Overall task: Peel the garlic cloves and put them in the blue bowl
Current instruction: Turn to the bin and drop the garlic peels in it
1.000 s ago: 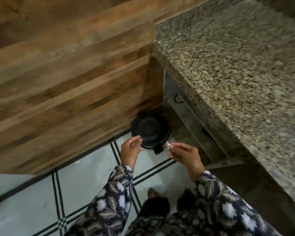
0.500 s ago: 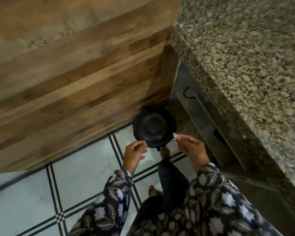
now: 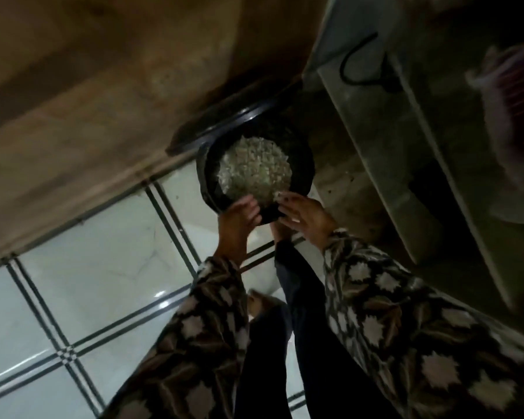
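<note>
The black bin (image 3: 209, 179) mid-frame is open now, so my right grip (image 3: 309, 216) can drop its pinched white peel (image 3: 277, 195) in; my left grip (image 3: 238, 217) I cannot tell, and I see no blue bowl.

No writing, label, brand, number or sign can be read anywhere in this dim, blurred view
</note>
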`<control>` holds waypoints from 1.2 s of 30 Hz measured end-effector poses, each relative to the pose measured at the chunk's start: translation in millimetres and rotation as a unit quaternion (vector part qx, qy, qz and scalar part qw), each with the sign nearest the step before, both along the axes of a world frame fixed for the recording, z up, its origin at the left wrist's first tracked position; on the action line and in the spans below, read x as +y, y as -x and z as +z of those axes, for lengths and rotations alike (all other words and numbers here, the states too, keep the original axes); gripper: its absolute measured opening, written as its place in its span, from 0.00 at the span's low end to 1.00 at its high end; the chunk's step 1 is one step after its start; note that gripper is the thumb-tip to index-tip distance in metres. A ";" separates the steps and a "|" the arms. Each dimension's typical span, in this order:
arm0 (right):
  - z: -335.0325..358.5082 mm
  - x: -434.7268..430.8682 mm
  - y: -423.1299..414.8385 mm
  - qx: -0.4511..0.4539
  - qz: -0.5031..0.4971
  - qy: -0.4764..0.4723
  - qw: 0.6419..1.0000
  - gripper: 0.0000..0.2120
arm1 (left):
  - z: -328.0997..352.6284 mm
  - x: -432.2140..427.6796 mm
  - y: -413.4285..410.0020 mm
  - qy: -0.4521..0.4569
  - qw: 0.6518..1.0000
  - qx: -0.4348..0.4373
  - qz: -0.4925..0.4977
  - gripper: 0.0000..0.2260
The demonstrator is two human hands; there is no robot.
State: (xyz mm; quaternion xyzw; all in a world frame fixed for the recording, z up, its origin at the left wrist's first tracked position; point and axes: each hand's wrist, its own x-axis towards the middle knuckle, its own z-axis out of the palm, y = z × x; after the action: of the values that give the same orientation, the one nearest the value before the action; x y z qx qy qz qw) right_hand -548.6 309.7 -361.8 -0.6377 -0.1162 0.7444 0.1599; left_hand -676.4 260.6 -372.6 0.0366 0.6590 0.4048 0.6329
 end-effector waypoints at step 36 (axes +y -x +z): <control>332.3 -128.3 -108.0 -0.039 -0.116 -0.231 0.965 0.15 | 299.4 -47.4 -70.0 -0.275 0.855 0.238 -0.370 0.10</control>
State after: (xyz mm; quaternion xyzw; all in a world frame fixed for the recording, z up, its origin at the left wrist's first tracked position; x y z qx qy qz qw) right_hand -440.7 181.4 -29.5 -0.6214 -0.2167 0.6481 0.3833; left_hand -606.5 213.3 -73.3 0.5453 0.5893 0.2842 0.5241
